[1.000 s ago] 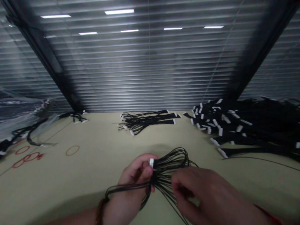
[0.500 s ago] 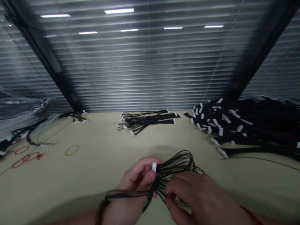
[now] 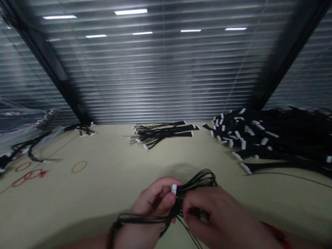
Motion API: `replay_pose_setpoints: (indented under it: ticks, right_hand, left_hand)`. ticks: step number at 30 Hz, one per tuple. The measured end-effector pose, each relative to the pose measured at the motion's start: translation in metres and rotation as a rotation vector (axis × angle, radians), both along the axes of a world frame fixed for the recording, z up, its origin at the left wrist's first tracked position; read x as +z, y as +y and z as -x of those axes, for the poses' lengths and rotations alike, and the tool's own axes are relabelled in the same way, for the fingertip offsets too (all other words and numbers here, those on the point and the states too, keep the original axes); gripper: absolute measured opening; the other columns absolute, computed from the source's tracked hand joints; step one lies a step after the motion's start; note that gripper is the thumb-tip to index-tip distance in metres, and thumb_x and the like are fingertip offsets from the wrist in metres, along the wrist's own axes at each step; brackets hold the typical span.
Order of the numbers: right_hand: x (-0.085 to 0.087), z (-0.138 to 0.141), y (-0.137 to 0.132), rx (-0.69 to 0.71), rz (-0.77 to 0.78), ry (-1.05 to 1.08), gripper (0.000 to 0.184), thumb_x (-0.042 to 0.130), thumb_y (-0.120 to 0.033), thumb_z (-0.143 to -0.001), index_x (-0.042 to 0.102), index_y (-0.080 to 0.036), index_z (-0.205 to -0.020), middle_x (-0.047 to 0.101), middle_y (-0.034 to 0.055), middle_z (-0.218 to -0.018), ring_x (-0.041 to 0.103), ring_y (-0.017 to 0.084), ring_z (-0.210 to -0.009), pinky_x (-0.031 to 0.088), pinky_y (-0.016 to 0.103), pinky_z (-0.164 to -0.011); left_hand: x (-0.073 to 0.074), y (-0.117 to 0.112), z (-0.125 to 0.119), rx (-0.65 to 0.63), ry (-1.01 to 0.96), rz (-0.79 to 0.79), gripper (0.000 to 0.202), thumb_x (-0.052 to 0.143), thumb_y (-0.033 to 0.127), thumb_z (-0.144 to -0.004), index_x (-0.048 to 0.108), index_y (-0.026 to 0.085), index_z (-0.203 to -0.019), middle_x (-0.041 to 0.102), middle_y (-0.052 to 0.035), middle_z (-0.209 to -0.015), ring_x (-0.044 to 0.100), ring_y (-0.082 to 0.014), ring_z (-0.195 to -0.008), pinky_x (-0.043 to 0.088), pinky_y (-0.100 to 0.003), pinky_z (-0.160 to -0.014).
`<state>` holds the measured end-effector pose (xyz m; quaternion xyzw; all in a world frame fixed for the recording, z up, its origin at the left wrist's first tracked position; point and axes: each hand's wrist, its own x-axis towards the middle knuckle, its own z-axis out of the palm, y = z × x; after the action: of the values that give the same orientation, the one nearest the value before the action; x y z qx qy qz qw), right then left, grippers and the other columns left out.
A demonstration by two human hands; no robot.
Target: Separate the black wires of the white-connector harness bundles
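Hands both clenched: left hand (image 3: 153,202) pinches a white connector (image 3: 174,189), while right hand (image 3: 214,216) grasps its black wires (image 3: 199,180).

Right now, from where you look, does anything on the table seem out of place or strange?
Yes: one thin black wire runs loose across the pale table top, away from the large pile of white-ended black cables at the right. It looks odd because it lies alone, apart from the bunched cables.

Your 6 o'clock: wire harness bundle (image 3: 198,186), above the table (image 3: 116,155)
Your 12 o'clock: smaller harness pile (image 3: 160,135)
Your 2 o'clock: large harness heap (image 3: 272,138)
Your 10 o'clock: loose cables (image 3: 31,147)
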<state>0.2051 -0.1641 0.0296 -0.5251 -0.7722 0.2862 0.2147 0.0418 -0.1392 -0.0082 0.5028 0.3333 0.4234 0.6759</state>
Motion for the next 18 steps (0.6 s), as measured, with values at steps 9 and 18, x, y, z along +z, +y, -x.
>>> replay_pose_setpoints:
  ticks: [9,18]
  right_hand:
    - [0.009,-0.009,0.0,-0.045,-0.259,-0.113,0.017,0.049,-0.006,-0.068,0.057,-0.021,-0.07,0.059,-0.0031,-0.068,0.051,0.013,-0.059,0.034,0.024,-0.054]
    - [0.063,-0.068,0.015,-0.185,-0.295,-0.004,0.026,0.043,-0.026,-0.083,0.064,-0.021,-0.068,0.053,-0.0013,-0.053,0.048,0.01,-0.048,0.035,0.02,-0.045]
  left_hand:
    - [0.001,0.004,-0.002,0.125,0.05,0.034,0.025,0.066,0.039,-0.077,0.064,0.02,-0.093,0.054,0.0024,-0.062,0.046,-0.0071,-0.047,0.038,-0.015,-0.042]
    - [0.007,0.005,-0.005,0.234,0.015,0.168,0.033,0.074,0.042,-0.067,0.066,0.019,-0.09,0.057,0.0027,-0.063,0.045,-0.005,-0.045,0.036,-0.014,-0.04]
